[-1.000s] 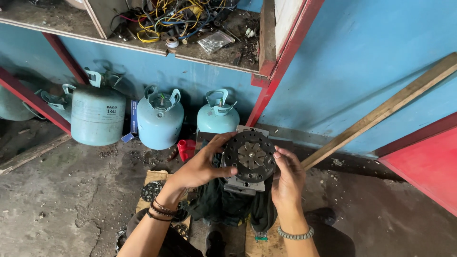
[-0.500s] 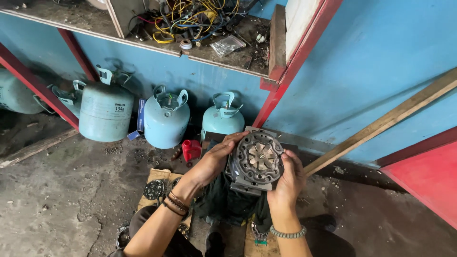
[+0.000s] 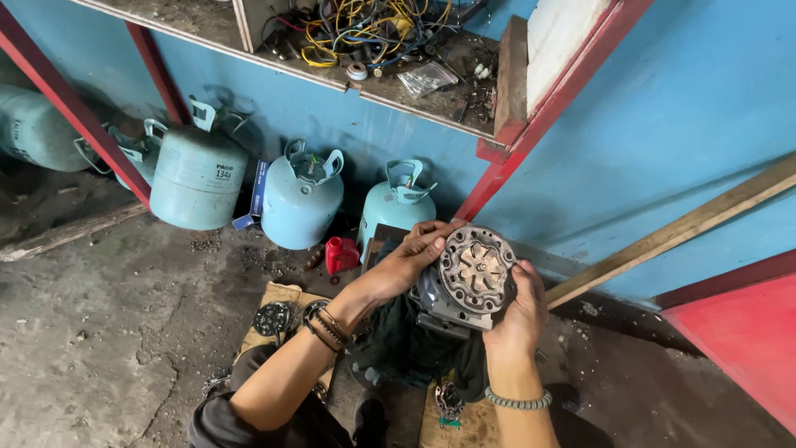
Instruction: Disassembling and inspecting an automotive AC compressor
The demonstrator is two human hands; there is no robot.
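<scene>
Above the dusty floor (image 3: 99, 332), both hands grip a round metal compressor unit (image 3: 473, 278) — the left hand (image 3: 410, 257) wraps its upper left edge, the right hand (image 3: 518, 311) cups its lower right side. Compared with a second ago, its ribbed round face has tilted up towards the camera and looks brighter — better exposed for inspection. Pale blue gas cylinders (image 3: 303, 203) stand behind, near a small red can (image 3: 342, 255).
</scene>
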